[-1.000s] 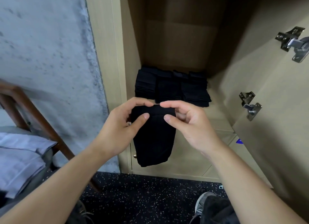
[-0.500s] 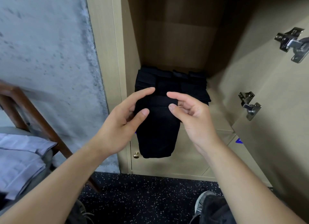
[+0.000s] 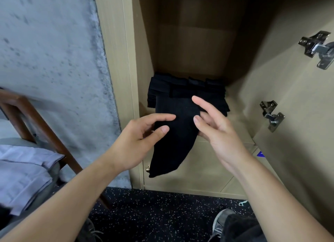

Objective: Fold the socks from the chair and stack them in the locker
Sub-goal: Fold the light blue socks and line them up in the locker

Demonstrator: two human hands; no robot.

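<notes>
Head view: left hand pinching sock, right hand fingers straight, supporting far edge, keeping fold flat for stack in locker.

My lower fingers on my right hand are hiding behind the black sock; the chair is running off the left edge.
</notes>
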